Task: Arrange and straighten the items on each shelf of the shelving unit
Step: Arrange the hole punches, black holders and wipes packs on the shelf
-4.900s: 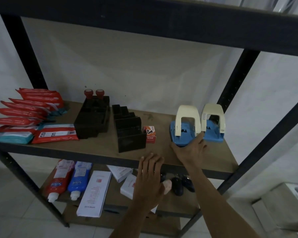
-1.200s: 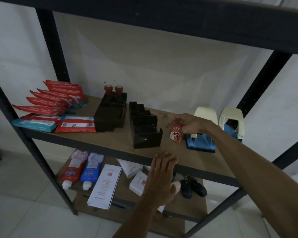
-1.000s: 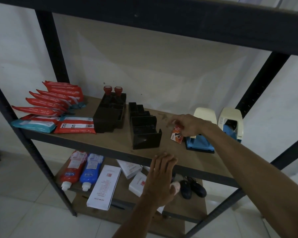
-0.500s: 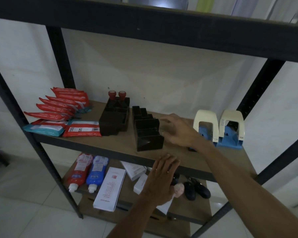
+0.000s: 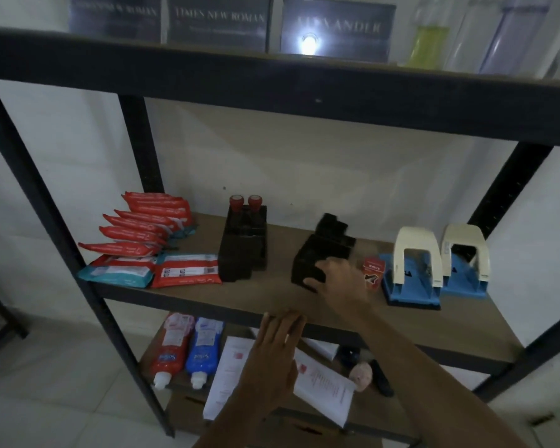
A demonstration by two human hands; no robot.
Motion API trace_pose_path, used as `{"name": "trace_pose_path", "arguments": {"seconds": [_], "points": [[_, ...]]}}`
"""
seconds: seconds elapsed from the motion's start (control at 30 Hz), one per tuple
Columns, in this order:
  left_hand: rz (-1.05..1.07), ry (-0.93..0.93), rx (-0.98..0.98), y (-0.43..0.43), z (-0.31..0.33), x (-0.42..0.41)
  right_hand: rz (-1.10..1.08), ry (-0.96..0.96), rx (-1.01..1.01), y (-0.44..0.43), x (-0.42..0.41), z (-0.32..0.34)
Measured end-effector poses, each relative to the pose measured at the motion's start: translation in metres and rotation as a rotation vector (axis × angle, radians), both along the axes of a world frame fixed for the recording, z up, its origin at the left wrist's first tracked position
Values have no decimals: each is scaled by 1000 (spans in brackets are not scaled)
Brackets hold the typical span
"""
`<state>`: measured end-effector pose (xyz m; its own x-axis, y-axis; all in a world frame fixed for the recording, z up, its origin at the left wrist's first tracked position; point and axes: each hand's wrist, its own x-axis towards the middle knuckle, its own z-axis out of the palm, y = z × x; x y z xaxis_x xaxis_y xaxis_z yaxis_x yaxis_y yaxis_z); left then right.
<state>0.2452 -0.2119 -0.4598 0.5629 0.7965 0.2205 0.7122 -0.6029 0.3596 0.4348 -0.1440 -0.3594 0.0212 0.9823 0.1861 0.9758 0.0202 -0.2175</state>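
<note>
On the middle shelf (image 5: 272,299), mid-width, stands the black tiered organizer (image 5: 324,248), blurred. The right grip (image 5: 337,279) curls round its front corner, above that shelf. The left grip (image 5: 272,357), fingers straight, touches the shelf's front edge.

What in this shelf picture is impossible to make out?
Head view:
Black organizer: motion-blurred; the right hand gripping it hides its front corner.
Red box: partly behind that hand, print too small.
Papers below: partly covered by the left hand.
</note>
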Motion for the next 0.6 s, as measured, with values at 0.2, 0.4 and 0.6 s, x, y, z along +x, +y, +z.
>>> {"name": "trace_pose_path", "arguments": {"seconds": [0.2, 0.4, 0.6], "points": [[19, -42, 20, 9, -1, 0, -88, 234, 55, 28, -24, -10], [9, -27, 1, 10, -8, 2, -67, 394, 20, 44, -51, -5], [-10, -53, 50, 16, -12, 1, 9, 644, 44, 67, -55, 16]]}}
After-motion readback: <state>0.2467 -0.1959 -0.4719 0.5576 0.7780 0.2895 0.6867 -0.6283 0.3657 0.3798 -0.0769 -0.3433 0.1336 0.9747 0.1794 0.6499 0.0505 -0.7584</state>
